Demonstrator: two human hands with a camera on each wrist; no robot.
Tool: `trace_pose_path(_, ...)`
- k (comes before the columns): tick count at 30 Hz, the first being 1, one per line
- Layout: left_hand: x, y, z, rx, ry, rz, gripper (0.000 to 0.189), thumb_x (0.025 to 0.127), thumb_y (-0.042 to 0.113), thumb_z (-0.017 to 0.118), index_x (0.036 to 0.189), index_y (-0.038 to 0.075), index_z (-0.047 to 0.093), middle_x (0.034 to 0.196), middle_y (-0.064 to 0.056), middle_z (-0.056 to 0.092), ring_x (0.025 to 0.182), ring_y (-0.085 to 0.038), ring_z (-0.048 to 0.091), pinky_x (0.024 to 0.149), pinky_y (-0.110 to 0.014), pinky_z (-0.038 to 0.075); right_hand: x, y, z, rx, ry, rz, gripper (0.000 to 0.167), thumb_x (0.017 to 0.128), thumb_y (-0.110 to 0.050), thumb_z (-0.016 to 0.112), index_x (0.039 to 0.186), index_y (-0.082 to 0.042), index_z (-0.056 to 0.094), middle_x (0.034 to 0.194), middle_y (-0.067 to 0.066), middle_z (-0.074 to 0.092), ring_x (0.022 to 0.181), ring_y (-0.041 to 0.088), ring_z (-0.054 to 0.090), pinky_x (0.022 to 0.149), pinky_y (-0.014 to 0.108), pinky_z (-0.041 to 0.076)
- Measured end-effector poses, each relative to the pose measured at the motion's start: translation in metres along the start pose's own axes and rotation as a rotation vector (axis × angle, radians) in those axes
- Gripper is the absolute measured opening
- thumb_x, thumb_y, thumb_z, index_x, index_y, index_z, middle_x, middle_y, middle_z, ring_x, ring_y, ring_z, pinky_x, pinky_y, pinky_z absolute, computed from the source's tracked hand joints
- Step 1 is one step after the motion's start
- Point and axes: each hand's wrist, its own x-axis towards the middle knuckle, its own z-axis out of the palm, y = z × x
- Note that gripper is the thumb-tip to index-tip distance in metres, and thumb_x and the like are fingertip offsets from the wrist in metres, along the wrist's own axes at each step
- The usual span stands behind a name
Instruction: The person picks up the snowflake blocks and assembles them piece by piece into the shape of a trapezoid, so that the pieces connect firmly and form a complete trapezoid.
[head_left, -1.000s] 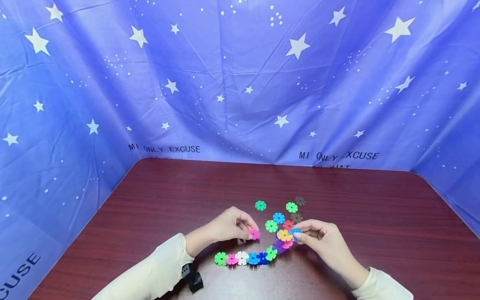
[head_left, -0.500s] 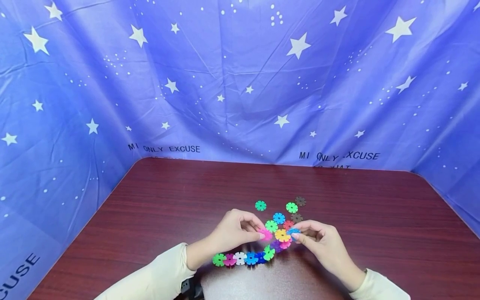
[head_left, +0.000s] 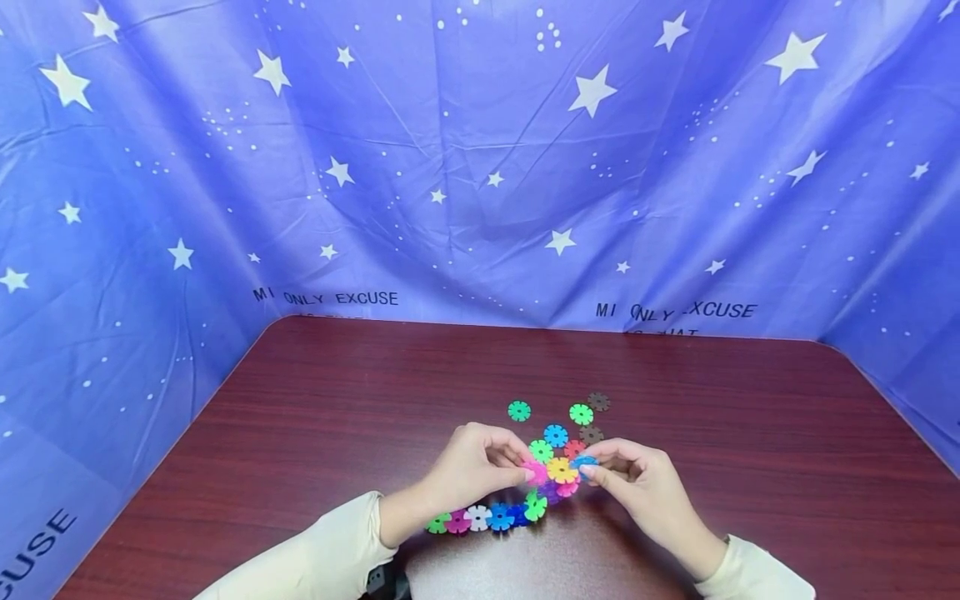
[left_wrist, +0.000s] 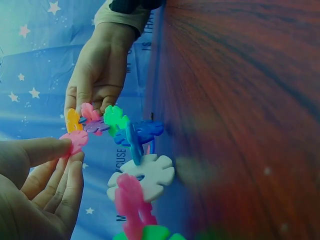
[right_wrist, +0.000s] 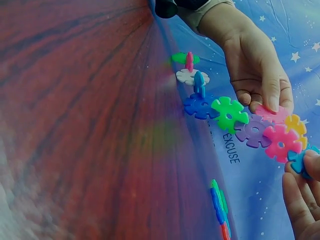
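My left hand (head_left: 474, 463) pinches a pink notched snowflake disc (left_wrist: 76, 143) between thumb and fingers. Its edge is right at an orange disc (head_left: 562, 471). On the other side, my right hand (head_left: 651, 485) pinches a blue disc (right_wrist: 298, 162) joined to the end of a chain. That chain curves to the left through the orange disc, a pink disc (right_wrist: 281, 143), a purple disc (right_wrist: 254, 131), a green disc (right_wrist: 229, 114), a dark blue disc (right_wrist: 199, 106) and a white disc (left_wrist: 150, 181). Its held end is raised above the table in the wrist views.
Loose discs lie behind the hands on the dark red table (head_left: 360, 375): a teal one (head_left: 519, 411), a green one (head_left: 581, 414), a blue one (head_left: 556, 436), a red one (head_left: 575, 450) and two brown ones, including one at the back (head_left: 598, 402). A starry blue curtain (head_left: 450, 167) surrounds the table.
My left hand has moved right, bringing its pink disc up to the orange disc. The right hand and its blue disc have shifted slightly left, and the chain with them.
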Motion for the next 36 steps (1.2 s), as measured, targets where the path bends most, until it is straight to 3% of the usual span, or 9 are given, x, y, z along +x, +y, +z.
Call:
trace_pose_path(6,0.000,0.000,0.004,-0.006,0.031,-0.019,0.005,0.079,0.012,0.075,0.084,0.012,0.074,0.077,0.000,0.071,0.065,-0.005,0.064,0.061,-0.021,0.052,0.000,-0.001,0.002,-0.010,0.005,0.015,0.013,0.082,0.005,0.067,0.095,0.001,0.067,0.078,0.003,0.070,0.065,0.015,0.066,0.059,0.028,0.056)
trace_pose_path(17,0.000,-0.003,0.008,0.057,0.068,0.056,0.005,0.079,0.007,0.075,0.083,0.011,0.074,0.074,0.001,0.071,0.061,-0.002,0.060,0.057,-0.020,0.051,0.000,-0.001,0.005,0.020,-0.017,0.048,0.009,0.083,0.003,0.067,0.092,0.002,0.067,0.075,0.010,0.070,0.062,0.017,0.067,0.055,0.030,0.055)
trace_pose_path(24,0.000,0.000,0.008,0.033,0.102,0.080,0.004,0.079,0.010,0.076,0.083,0.009,0.076,0.074,-0.002,0.071,0.059,-0.016,0.062,0.055,-0.020,0.051,-0.001,0.000,0.007,0.030,-0.024,0.016,0.007,0.082,0.005,0.067,0.087,0.000,0.066,0.073,0.014,0.068,0.058,0.018,0.065,0.051,0.029,0.053)
trace_pose_path(31,0.001,0.004,0.009,0.099,0.120,0.104,0.006,0.078,0.009,0.076,0.084,0.008,0.076,0.075,0.000,0.072,0.056,0.000,0.054,0.051,-0.019,0.048,-0.001,0.000,0.006,0.017,0.014,0.005,0.009,0.080,0.006,0.068,0.085,-0.002,0.067,0.070,0.012,0.068,0.056,0.016,0.063,0.048,0.028,0.051)
trace_pose_path(36,0.002,0.004,0.012,0.134,0.110,0.117,0.005,0.079,0.008,0.076,0.083,0.009,0.077,0.076,0.000,0.072,0.056,0.004,0.054,0.052,-0.018,0.049,-0.001,0.001,0.007,0.021,0.000,-0.029,0.011,0.080,0.007,0.068,0.086,-0.002,0.067,0.071,0.012,0.068,0.055,0.014,0.061,0.045,0.026,0.048)
